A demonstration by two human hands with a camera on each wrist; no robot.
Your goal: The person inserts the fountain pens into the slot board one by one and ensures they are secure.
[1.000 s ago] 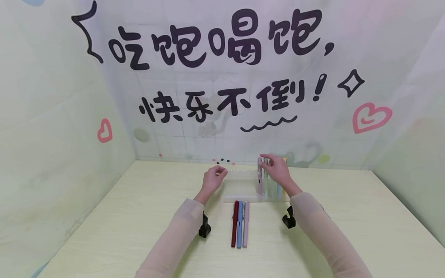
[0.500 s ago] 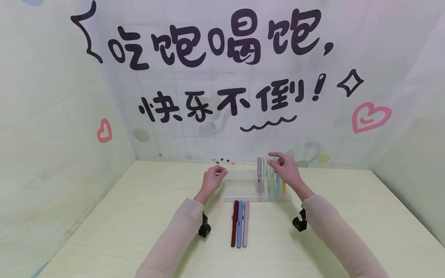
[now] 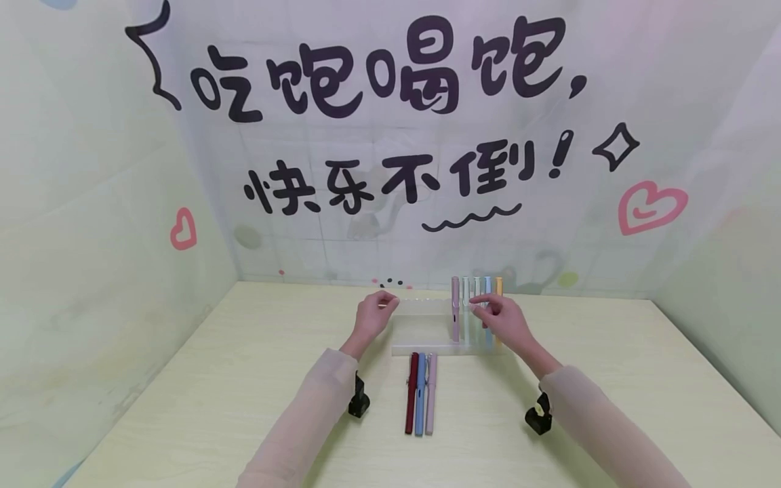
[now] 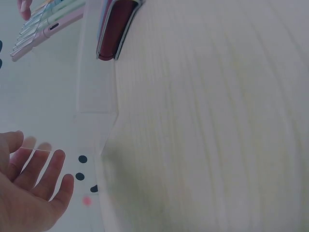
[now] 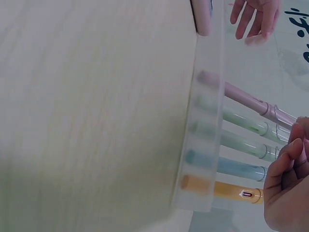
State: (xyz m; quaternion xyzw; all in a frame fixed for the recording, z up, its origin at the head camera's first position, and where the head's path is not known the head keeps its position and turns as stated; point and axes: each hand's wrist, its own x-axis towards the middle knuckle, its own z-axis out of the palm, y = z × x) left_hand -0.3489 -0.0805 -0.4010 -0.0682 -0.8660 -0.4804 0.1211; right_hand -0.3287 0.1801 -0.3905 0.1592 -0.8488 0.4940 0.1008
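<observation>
A clear pen stand (image 3: pixel 421 349) faces me, its right half holding several upright pens. They run from a mauve pen (image 3: pixel 455 325) through pale green ones to a blue pen (image 5: pixel 241 168) and a yellow-orange pen (image 5: pixel 231 191). My left hand (image 3: pixel 372 317) pinches the stand's left edge; in the left wrist view its thumb and fingers lie on either side of the clear panel. My right hand (image 3: pixel 506 320), fingers loosely bent, is in front of the upright pens and overlaps some of them. No pen shows in its grasp.
On the table before the stand lie three pens side by side: a dark red pen (image 3: pixel 411 393), a blue pen (image 3: pixel 420 396) and a pink pen (image 3: pixel 432 393). A printed cloth wall (image 3: pixel 390 257) rises behind the stand.
My right hand has come off the top of the mauve pen, moved right, then dropped lower in front of the pens. The left hand has stayed at the stand's edge.
</observation>
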